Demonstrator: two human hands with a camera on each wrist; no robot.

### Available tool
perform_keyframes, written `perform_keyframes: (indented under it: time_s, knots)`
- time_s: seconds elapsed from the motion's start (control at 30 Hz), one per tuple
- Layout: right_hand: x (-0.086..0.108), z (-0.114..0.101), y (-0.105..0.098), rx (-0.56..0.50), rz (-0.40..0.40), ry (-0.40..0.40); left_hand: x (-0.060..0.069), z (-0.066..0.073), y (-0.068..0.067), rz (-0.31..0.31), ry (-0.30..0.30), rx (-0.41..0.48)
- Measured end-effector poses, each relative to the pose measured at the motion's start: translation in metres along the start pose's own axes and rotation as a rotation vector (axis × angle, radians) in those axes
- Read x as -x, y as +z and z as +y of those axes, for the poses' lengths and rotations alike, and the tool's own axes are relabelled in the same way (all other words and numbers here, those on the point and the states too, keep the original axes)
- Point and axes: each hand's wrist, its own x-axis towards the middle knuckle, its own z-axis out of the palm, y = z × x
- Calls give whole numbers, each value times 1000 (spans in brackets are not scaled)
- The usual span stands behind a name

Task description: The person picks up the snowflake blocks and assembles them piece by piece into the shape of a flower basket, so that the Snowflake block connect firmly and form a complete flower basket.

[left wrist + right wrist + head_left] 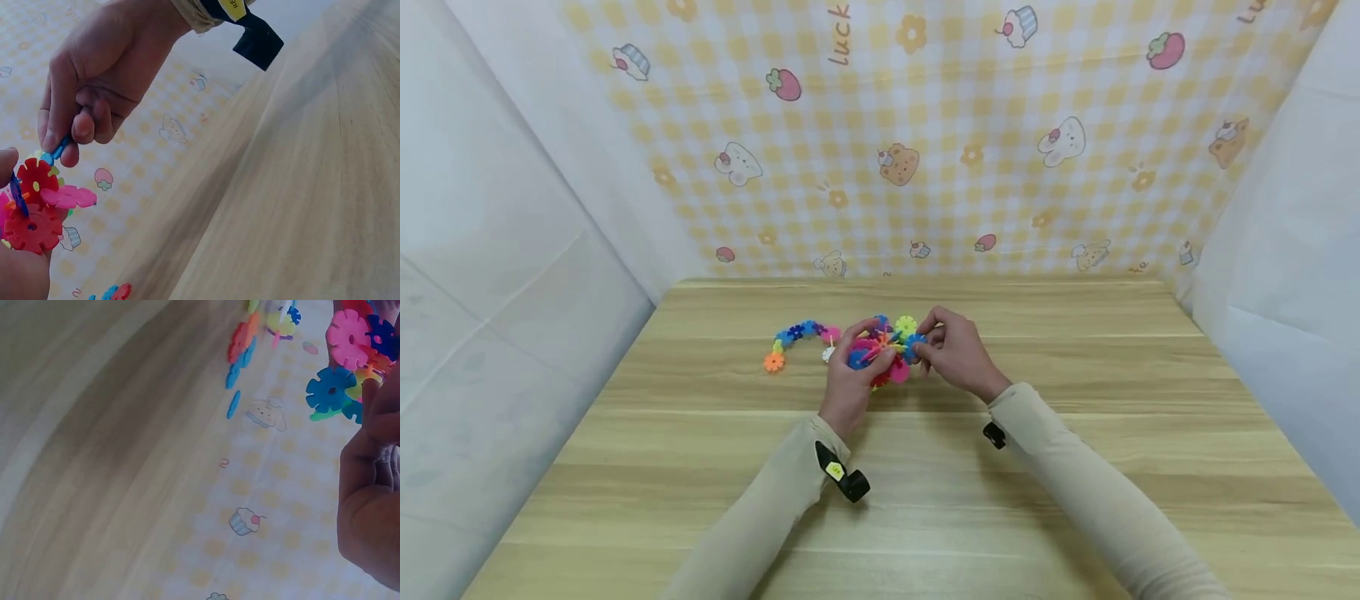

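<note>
A cluster of interlocked, notched plastic discs [883, 344] in pink, red, blue, yellow and orange is held above the table. The left hand [848, 379] grips its left side, thumb in front and fingers behind. At the cluster's right side, the right hand [957, 354] pinches a blue disc [914, 348] between thumb and fingertips. In the left wrist view the right hand [103, 81] holds the blue disc [57, 152] edge-on beside a red disc [37, 181]. Whether that blue disc is joined to the cluster, I cannot tell.
A curved chain of discs [796, 332], mostly blue with an orange one [774, 362] at its end, lies on the wooden table [880, 517] left of the hands. Behind the table hangs a yellow checked cloth [865, 108]; white sheets [497, 250] stand at both sides.
</note>
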Motion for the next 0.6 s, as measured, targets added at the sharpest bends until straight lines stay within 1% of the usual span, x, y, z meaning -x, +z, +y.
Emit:
perform_keyframes:
  time_s: [0.1, 0.17, 0.23, 0.37, 0.5, 0.6]
  knots:
    - [1, 7, 2, 59, 18, -51, 0, -4, 3, 19, -1, -13]
    - [0, 10, 5, 76, 33, -58, 1, -5, 4, 33, -6, -15]
    - [-1, 12, 7, 66, 44, -40, 1, -7, 4, 34, -8, -15]
    - [-2, 14, 8, -32, 28, 40, 3, -9, 4, 26, -12, 2]
    - [-1, 13, 5, -46, -17, 58, 5, -8, 1, -2, -14, -18]
    - [0, 11, -3, -32, -35, 37, 8, -4, -4, -65, -28, -33]
